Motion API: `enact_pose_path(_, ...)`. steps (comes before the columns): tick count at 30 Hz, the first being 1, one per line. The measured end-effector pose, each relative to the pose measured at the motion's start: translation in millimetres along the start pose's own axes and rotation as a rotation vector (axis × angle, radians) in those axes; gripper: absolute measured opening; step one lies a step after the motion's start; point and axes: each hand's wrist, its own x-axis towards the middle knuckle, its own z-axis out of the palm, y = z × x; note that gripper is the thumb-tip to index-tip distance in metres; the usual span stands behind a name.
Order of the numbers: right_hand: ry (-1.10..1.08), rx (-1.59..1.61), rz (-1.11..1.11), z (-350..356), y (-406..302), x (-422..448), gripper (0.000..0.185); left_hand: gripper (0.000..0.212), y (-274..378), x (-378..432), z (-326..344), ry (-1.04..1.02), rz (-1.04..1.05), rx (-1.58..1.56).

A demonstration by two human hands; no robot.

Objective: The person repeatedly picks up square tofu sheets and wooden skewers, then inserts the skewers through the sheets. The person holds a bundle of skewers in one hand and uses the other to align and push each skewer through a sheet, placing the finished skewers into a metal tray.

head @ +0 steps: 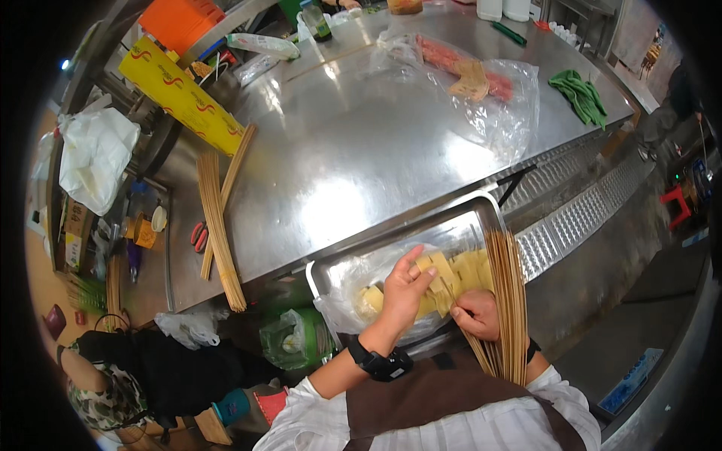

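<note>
My left hand (403,287) holds a flat, folded pale-yellow sheet of food (434,269), which looks like tofu skin, between thumb and fingers. My right hand (479,313) grips a thin bamboo skewer by its lower part; the upper part runs up to the sheet, though how far it passes through cannot be made out. A thick bundle of bamboo skewers (507,282) leans over the tray's right side, against my right hand and forearm. Beneath both hands is a steel tray (471,222) lined with clear plastic. More yellow folded pieces (474,268) lie inside it.
Beyond the tray stretches a steel table (338,163). Skewer bundles (220,237), red-handled scissors (198,237) and a yellow printed roll box (180,96) lie to the left. Farther back are bagged red food (451,59) and a green cloth (578,96). Another person (107,383) is at lower left.
</note>
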Motion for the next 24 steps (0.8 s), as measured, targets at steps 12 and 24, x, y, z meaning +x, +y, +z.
enact_pose_path(12,0.018,-0.028,-0.011,1.4,-1.5,-2.4,0.017,0.018,-3.7,22.7,-4.0,0.064,0.018,-0.220)
enact_pose_path(24,0.023,0.024,0.032,1.9,0.0,-2.2,0.023,0.024,-7.4,5.8,3.1,0.004,0.047,-0.008)
